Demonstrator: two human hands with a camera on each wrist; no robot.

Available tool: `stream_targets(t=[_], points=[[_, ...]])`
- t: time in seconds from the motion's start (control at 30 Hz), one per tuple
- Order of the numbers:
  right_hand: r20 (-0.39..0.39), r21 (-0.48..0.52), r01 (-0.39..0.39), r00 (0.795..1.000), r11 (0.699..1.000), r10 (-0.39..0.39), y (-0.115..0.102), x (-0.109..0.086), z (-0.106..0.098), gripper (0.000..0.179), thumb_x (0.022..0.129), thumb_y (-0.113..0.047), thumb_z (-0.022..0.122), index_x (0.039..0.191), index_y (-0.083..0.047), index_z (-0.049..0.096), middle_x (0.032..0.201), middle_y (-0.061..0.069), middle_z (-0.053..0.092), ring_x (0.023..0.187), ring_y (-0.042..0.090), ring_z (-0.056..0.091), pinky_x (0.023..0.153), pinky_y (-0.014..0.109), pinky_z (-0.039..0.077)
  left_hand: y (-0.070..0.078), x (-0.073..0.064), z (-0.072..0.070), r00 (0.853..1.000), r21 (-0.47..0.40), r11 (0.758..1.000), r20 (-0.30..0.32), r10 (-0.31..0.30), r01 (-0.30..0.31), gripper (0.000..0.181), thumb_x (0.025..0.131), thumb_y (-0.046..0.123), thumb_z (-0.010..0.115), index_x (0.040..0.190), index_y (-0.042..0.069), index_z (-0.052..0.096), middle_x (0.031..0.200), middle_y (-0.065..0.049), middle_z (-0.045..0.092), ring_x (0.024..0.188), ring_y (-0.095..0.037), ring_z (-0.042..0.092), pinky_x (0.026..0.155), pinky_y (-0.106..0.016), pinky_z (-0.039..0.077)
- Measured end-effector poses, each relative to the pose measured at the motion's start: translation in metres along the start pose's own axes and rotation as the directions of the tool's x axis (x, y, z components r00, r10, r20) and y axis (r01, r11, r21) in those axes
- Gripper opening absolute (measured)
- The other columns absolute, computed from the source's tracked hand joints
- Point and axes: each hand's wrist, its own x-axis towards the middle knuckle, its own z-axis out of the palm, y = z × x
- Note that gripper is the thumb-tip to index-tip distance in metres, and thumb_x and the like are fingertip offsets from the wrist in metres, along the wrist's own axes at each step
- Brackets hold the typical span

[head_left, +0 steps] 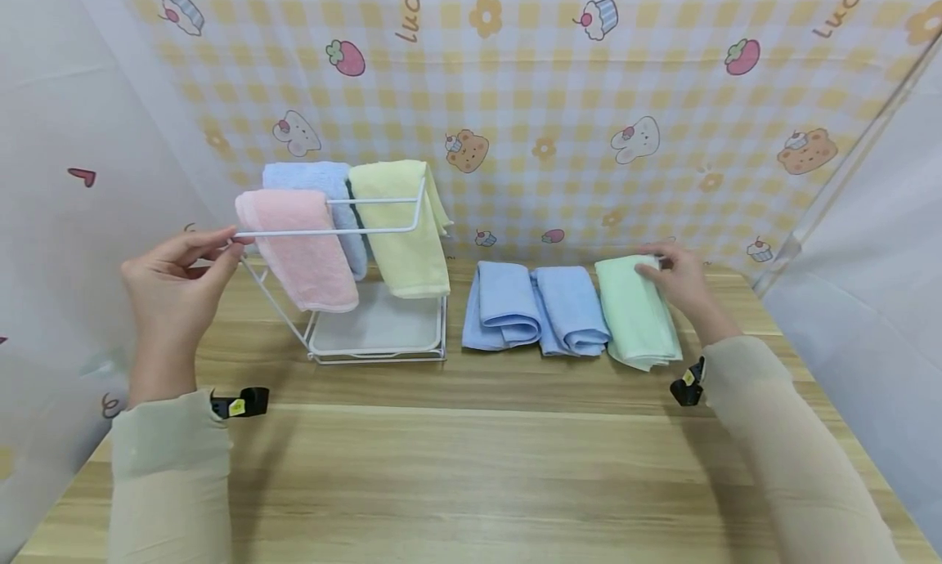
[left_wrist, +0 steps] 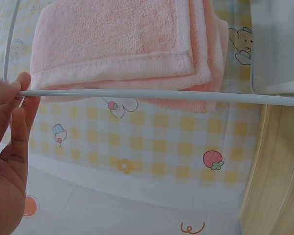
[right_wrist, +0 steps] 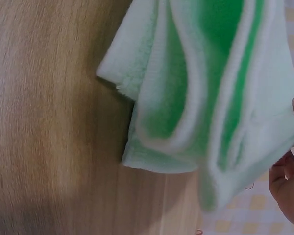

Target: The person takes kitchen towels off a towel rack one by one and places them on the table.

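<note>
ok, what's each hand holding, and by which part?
Left hand: the rack, pinched at its top left corner, where two bars meet. Right hand: the green towel, gripped near its far right corner.

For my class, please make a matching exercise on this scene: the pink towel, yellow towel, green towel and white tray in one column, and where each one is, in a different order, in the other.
Column one
1. pink towel
2. yellow towel
3. green towel
4. white tray

Column two
A. at the bottom of the rack
B. held by the right hand
C. hanging on the rack, closest to the left hand
D. hanging at the rack's right end

Right pairs: 1-C, 2-D, 3-B, 4-A
</note>
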Motion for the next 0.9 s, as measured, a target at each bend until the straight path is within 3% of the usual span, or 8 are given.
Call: stream_targets(t=[0.13, 0.2, 0.4, 0.5, 0.6, 0.7, 0.9], points=[[0.019, -0.021, -0.009, 1.0, 1.0, 0.009, 0.003, 0.001, 0.003, 0.035, 0.098, -0.01, 0.063, 0.129, 0.006, 0.059, 0.137, 0.03, 0.053, 0.118, 0.044, 0.052, 0.092, 0.038, 0.047, -0.001, 0.0, 0.0, 1.0, -0.013, 1.0, 0.0, -0.005, 0.005, 0.019, 0.082, -0.002, 0.076, 0.101, -0.007, 0.075, 0.082, 0.026, 0.071, 0.071, 0.006, 0.065, 0.065, -0.005, 0.053], [0.037, -0.027, -0.012, 0.999, 1.0, 0.013, 0.005, 0.001, 0.005, 0.036, 0.098, -0.01, 0.062, 0.129, 0.007, 0.058, 0.139, 0.031, 0.051, 0.12, 0.046, 0.051, 0.094, 0.042, 0.047, -0.001, 0.0, 0.0, 1.0, -0.019, 1.0, 0.002, -0.005, 0.006, 0.019, 0.082, -0.003, 0.076, 0.101, -0.007, 0.075, 0.081, 0.026, 0.071, 0.071, 0.007, 0.066, 0.065, -0.005, 0.053], [0.087, -0.02, -0.005, 0.996, 1.0, 0.006, 0.011, 0.001, 0.007, 0.04, 0.097, -0.011, 0.064, 0.132, 0.006, 0.057, 0.142, 0.03, 0.048, 0.118, 0.045, 0.052, 0.08, 0.019, 0.043, 0.0, 0.001, -0.001, 1.0, -0.018, 1.0, 0.016, 0.002, -0.002, 0.019, 0.083, -0.003, 0.076, 0.101, -0.008, 0.074, 0.083, 0.025, 0.072, 0.071, 0.006, 0.066, 0.066, -0.006, 0.054], [0.12, -0.015, -0.021, 0.992, 1.0, 0.022, 0.014, 0.0, 0.007, 0.043, 0.097, -0.014, 0.065, 0.135, 0.004, 0.055, 0.144, 0.028, 0.046, 0.118, 0.047, 0.054, 0.075, 0.016, 0.044, -0.001, 0.001, -0.001, 1.0, -0.019, 1.0, 0.016, -0.003, 0.003, 0.019, 0.083, -0.003, 0.075, 0.102, -0.008, 0.074, 0.082, 0.026, 0.072, 0.071, 0.007, 0.066, 0.066, -0.005, 0.053], [0.154, -0.006, -0.035, 0.987, 0.999, 0.035, 0.016, 0.0, 0.007, 0.046, 0.097, -0.014, 0.065, 0.137, 0.004, 0.053, 0.147, 0.029, 0.042, 0.121, 0.05, 0.053, 0.08, 0.026, 0.051, -0.001, 0.001, 0.0, 1.0, -0.02, 1.0, 0.012, -0.003, 0.004, 0.019, 0.083, -0.003, 0.076, 0.102, -0.008, 0.075, 0.082, 0.026, 0.072, 0.071, 0.007, 0.065, 0.066, -0.005, 0.053], [0.182, -0.008, -0.039, 0.982, 0.999, 0.04, 0.016, 0.0, 0.006, 0.049, 0.096, -0.014, 0.066, 0.139, 0.004, 0.051, 0.148, 0.03, 0.04, 0.124, 0.053, 0.05, 0.088, 0.044, 0.055, -0.001, 0.001, 0.0, 1.0, -0.028, 1.0, 0.011, -0.001, 0.002, 0.019, 0.083, -0.003, 0.076, 0.101, -0.008, 0.075, 0.082, 0.026, 0.072, 0.071, 0.006, 0.066, 0.066, -0.005, 0.053], [0.224, -0.001, -0.049, 0.973, 0.999, 0.048, 0.017, -0.003, 0.006, 0.053, 0.096, -0.015, 0.067, 0.142, 0.001, 0.048, 0.152, 0.028, 0.037, 0.131, 0.053, 0.042, 0.102, 0.065, 0.044, -0.002, 0.001, -0.001, 1.0, -0.039, 0.999, 0.014, 0.0, 0.0, 0.02, 0.082, -0.004, 0.075, 0.101, -0.008, 0.075, 0.083, 0.024, 0.072, 0.072, 0.006, 0.067, 0.066, -0.005, 0.053]])
